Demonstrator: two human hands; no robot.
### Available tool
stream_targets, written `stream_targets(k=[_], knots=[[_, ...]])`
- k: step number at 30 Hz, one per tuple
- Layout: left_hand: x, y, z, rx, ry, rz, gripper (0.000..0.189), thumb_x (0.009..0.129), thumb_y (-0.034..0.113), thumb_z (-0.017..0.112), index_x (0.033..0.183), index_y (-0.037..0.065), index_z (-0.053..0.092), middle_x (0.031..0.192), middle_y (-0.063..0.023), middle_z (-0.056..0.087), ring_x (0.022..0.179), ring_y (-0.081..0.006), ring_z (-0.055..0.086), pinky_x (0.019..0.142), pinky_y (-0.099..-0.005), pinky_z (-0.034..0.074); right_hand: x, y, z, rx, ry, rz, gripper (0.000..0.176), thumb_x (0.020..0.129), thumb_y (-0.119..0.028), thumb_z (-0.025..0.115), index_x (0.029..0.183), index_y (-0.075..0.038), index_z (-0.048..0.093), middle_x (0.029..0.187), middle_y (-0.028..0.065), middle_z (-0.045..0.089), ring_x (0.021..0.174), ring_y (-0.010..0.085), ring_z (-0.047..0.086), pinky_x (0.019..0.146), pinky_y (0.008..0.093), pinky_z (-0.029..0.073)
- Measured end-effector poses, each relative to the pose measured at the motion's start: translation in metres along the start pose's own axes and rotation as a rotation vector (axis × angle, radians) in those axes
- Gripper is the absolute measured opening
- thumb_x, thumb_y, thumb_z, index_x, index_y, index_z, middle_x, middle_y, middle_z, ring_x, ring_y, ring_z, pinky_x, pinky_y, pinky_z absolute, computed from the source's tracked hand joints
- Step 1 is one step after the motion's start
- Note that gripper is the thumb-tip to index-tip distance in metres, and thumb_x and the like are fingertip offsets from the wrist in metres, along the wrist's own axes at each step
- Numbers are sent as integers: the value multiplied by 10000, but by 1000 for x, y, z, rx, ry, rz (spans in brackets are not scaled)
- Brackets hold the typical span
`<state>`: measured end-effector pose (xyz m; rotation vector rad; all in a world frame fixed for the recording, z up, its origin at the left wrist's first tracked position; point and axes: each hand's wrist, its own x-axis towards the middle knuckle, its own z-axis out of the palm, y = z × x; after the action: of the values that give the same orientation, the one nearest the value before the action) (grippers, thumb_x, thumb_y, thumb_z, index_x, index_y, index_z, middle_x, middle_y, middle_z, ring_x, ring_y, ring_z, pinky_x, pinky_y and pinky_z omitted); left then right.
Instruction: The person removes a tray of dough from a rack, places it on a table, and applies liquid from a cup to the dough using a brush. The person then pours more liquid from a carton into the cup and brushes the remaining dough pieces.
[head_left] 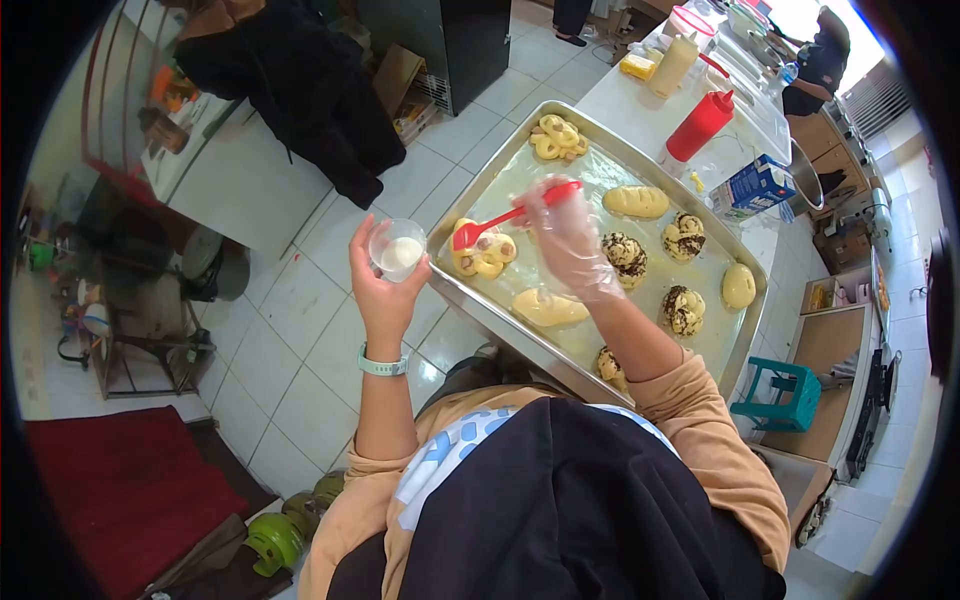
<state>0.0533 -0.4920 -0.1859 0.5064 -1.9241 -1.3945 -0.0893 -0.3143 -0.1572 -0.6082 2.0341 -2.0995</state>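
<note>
My left hand [380,292] grips a small clear plastic cup [397,252] with a pale, creamy content, just off the tray's left edge. In my right hand [565,245], which wears a clear plastic glove and is slightly blurred, is a red pastry brush [467,236]. The brush head is over a flower-shaped dough piece [486,256] on the metal baking tray [598,172]; contact is hard to tell. Beneath my right wrist lies a smooth oblong dough piece [545,308]. Around it are chocolate-sprinkled buns [685,310], a scored loaf [635,202], and a plain roll [739,286].
Beyond the tray, the white counter [625,110] holds a red squeeze bottle [700,127], a cream-coloured bottle [674,67] and a blue carton [752,188]. A green stool [785,395] stands at right. One person in black [290,90] stands at left, another [822,60] at far right.
</note>
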Motion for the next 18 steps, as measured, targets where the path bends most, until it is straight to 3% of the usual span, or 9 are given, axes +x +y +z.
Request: stream_targets(k=[3, 5, 16, 18], knots=[[0, 4, 0, 5, -6, 7, 780, 701, 32, 776, 1375, 71, 385, 1318, -149, 508, 1156, -228, 537, 942, -359, 490, 6, 14, 9, -12, -75, 65, 189, 959, -140, 556, 1029, 14, 471, 896, 124, 644, 769, 168, 665, 659, 281, 558], [2, 0, -2, -2, 1, 4, 777, 702, 32, 775, 1375, 71, 386, 1318, -148, 508, 1157, -230, 536, 942, -358, 489, 10, 24, 8, 168, -3, -9, 196, 961, -134, 551, 1049, 18, 464, 882, 124, 642, 763, 163, 666, 655, 276, 553], [-1, -5, -5, -25, -2, -24, 781, 694, 23, 771, 1369, 52, 380, 1302, -163, 516, 1158, -249, 539, 935, -367, 499, 2, 2, -2, 5, 71, -5, 154, 960, -125, 550, 1000, 18, 511, 899, 119, 673, 737, 154, 662, 678, 270, 543], [0, -7, -5, -37, -5, -38, 782, 693, 27, 772, 1369, 47, 379, 1304, -166, 516, 1159, -251, 540, 938, -365, 497, -4, 2, 5, -33, -80, 13, 140, 957, -130, 549, 950, 10, 538, 860, 110, 675, 731, 139, 654, 648, 274, 530]])
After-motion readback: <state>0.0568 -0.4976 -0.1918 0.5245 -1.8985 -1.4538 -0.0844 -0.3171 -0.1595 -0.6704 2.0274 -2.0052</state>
